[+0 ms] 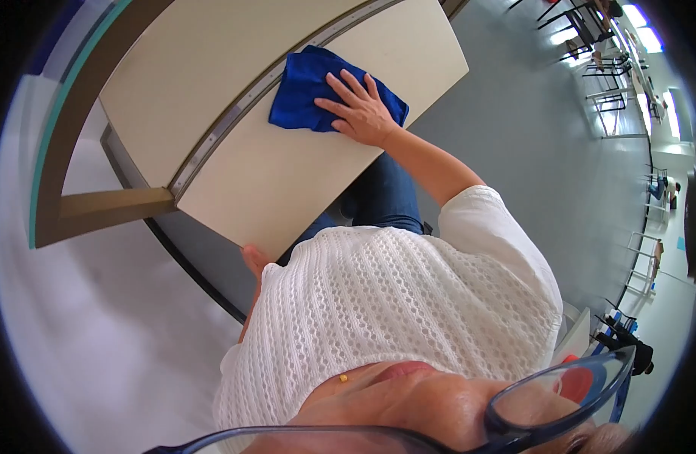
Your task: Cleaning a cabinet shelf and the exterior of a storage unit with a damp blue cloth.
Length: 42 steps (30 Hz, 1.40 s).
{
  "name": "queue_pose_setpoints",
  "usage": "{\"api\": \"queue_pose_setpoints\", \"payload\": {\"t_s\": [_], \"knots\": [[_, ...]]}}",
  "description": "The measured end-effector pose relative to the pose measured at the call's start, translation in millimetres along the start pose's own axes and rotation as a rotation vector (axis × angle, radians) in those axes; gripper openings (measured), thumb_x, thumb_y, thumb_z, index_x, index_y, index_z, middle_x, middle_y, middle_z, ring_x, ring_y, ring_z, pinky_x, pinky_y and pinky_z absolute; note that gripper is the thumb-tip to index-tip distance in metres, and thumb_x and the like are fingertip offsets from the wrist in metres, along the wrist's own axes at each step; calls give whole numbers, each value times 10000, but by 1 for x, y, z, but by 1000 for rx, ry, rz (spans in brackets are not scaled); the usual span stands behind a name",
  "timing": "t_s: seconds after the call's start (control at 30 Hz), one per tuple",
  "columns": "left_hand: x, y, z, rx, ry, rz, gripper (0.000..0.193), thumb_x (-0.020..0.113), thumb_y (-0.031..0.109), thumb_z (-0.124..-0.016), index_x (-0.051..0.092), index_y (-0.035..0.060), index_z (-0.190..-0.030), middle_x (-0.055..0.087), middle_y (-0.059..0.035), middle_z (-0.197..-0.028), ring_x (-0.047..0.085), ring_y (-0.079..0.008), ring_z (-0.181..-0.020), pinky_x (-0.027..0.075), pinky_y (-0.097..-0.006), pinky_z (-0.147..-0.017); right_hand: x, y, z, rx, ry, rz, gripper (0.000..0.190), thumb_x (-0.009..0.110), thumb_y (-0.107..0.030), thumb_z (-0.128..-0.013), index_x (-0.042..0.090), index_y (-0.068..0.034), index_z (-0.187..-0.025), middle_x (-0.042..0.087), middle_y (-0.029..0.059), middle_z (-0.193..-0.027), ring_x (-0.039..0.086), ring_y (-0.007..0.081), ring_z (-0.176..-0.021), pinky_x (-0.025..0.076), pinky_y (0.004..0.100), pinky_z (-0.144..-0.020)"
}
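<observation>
A blue cloth [305, 91] lies spread on a cream hinged panel [240, 164], near the long metal hinge [212, 139]. My right hand [362, 110] rests palm down on the cloth with its fingers apart, pressing it flat against the surface. At the panel's near left corner is my left hand [254, 258], touching the edge; most of its fingers are hidden under or behind the panel. Beyond the hinge a second cream panel [200, 79] continues the surface.
A brown frame [118, 207] with a teal edge stands at the left beside a white wall [98, 318]. Grey floor [512, 130] stretches to the right. Chairs [609, 68] and tables line the far side, where a person [666, 187] is seen.
</observation>
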State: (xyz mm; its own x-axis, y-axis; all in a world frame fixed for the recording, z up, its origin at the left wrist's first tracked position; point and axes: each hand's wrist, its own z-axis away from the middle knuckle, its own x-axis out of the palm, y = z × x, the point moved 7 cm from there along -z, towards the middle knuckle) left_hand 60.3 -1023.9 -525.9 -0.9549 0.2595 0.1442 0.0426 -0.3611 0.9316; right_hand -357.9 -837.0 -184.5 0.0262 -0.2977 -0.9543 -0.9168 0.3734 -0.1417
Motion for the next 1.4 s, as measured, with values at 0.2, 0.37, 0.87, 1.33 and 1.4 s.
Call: {"api": "queue_pose_setpoints", "payload": {"t_s": [0.2,0.37,0.87,1.33,1.4], "knots": [[-148,-41,-59,314,180,-70,527,408,434,-901,404,11,-1214,464,-130,-1194,448,-190,-1044,356,-317,-925,-28,75,-17,249,323,-121,471,495,-232,-809,402,-239,-1271,224,83,-1415,186,291,-1305,143,520,-1022],[-10,25,12,226,310,-332,570,392,471,-892,450,-23,-1173,475,-150,-1180,456,-227,-1048,361,-334,-919,-25,176,5,570,480,9,456,412,-346,-861,363,-234,-1299,228,101,-1413,202,309,-1297,163,566,-996],[102,139,77,347,-28,-572,669,222,601,-860,503,-5,-853,529,-129,-803,488,-263,-766,375,-382,-667,2,28,-30,465,317,-50,571,458,-451,-813,310,-269,-1334,131,184,-1426,99,418,-1298,77,629,-980],[119,151,86,306,-121,-539,802,161,641,-840,306,-34,-1247,412,-211,-1214,416,-347,-1100,325,-383,-919,32,-251,-22,-456,-135,-55,607,549,-440,-772,327,-303,-1320,174,57,-1433,133,314,-1313,150,611,-974],[134,179,95,312,-183,-593,780,160,622,-852,302,-35,-1249,408,-208,-1219,420,-339,-1093,325,-383,-918,36,-253,-19,-511,-179,-34,617,561,-442,-761,332,-306,-1317,171,43,-1436,140,298,-1314,154,600,-980]]}}
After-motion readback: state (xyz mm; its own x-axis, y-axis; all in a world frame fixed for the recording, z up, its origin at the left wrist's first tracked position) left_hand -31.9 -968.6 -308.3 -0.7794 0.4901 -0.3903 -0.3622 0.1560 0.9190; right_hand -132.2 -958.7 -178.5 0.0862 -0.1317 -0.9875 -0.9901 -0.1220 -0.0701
